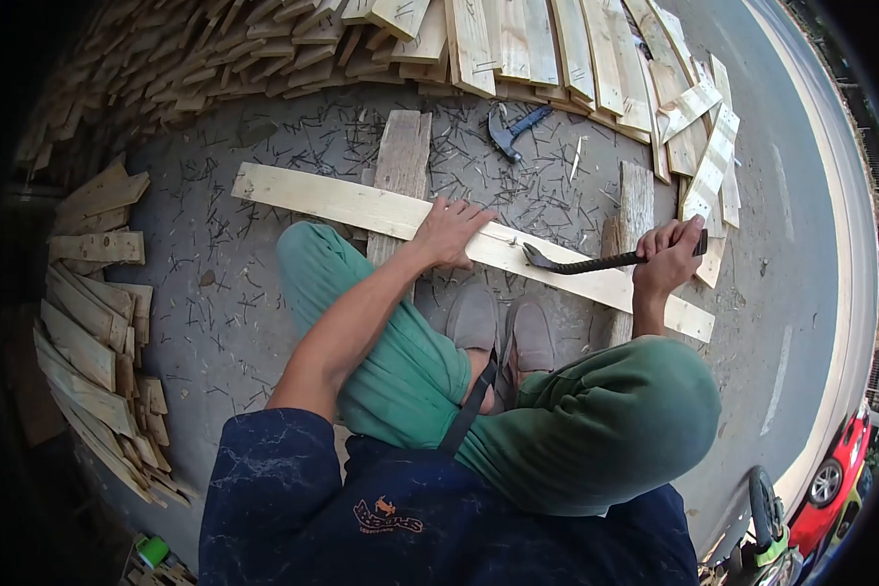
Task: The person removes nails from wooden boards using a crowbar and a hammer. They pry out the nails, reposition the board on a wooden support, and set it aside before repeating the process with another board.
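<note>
A grey road (811, 166) is seen along the right side of the view, marked by broken white lines (776, 381). At the lower right, a red car (845, 469) is partly shown, with a dark wheel (762, 506) seen near it. A small bright green object (151, 551), too small to be identified, is seen at the lower left.

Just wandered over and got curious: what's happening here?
Someone's left hand presses on a pale plank lying across wooden supports. Their right hand grips a dark pry bar, its claw at the plank's face. A blue hammer lies on the nail-strewn ground.
</note>
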